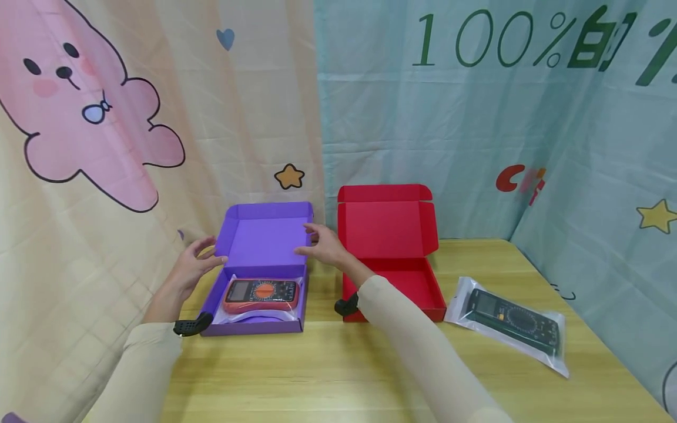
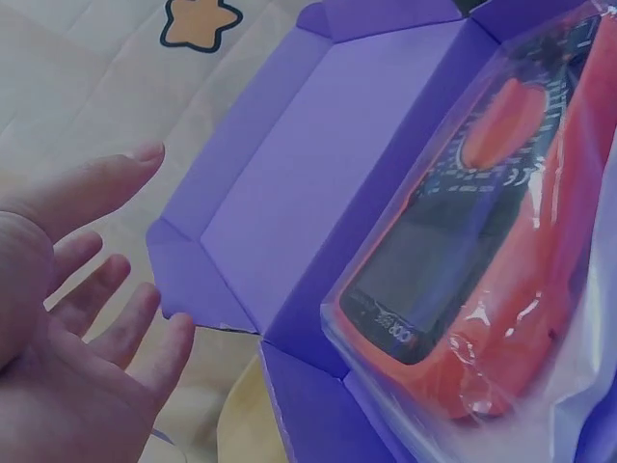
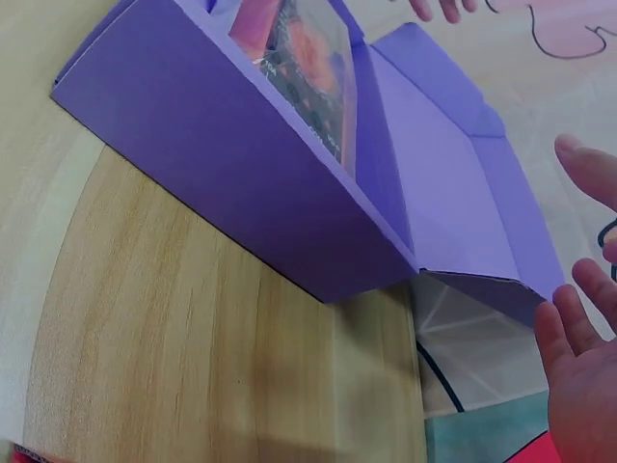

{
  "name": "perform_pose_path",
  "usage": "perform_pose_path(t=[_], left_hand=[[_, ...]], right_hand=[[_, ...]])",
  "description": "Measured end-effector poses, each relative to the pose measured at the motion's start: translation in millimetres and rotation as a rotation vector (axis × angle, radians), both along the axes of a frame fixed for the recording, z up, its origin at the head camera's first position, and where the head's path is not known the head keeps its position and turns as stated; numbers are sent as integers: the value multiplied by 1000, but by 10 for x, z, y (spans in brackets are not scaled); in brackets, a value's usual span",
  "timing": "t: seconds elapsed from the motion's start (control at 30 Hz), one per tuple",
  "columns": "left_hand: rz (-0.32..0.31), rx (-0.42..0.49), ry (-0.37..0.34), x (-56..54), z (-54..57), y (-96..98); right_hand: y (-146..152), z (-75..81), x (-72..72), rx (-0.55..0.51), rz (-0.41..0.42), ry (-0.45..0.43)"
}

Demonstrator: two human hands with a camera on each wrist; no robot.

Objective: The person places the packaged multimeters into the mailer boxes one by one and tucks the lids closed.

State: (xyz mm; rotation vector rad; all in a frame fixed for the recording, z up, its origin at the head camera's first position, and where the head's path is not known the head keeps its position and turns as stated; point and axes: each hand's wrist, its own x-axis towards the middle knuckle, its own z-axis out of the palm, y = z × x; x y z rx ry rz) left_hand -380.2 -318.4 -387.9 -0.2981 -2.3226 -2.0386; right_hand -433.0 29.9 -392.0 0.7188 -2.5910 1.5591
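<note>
A purple cardboard box (image 1: 267, 235) stands on the table with its lid raised. Inside it lies a red multimeter (image 1: 261, 295) with an orange dial, wrapped in a clear plastic bag. My left hand (image 1: 193, 267) is at the lid's left edge, fingers spread and holding nothing; in the left wrist view its fingertips (image 2: 174, 338) come close to the lid's corner flap. On the other side, my right hand (image 1: 327, 245) is by the lid's right edge, fingers loosely parted with nothing between them.
A red box (image 1: 388, 226) stands beside the purple one, its lid up. Further right, a dark green multimeter (image 1: 513, 320) in a plastic bag lies on the wooden table (image 1: 296, 376). Printed curtains (image 1: 254, 117) hang behind the table and along both sides.
</note>
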Motion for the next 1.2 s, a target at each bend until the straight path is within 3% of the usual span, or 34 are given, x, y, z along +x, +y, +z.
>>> perform_pose_path(t=[0.17,0.4,0.57,0.77,1.0,1.2], left_hand=[[79,-11,19,-157,-57,-32],[134,80,38,-315,-220,-17],[213,70,27,-326,-241,39],[282,93,7,-333,-222,76],[322,115,-32,-376,-255,70],[323,62,-8,-372,-253,20]], right_hand=[[-19,-49,-30,-57,-43,-3],[-69,-168,-36,-65,-88,-15],[-118,-206,-51,-169,-97,-37],[-164,-244,-71,-200,-186,-75],[-196,-275,-38,-217,-252,-152],[-188,-311,-91,-303,-260,-134]])
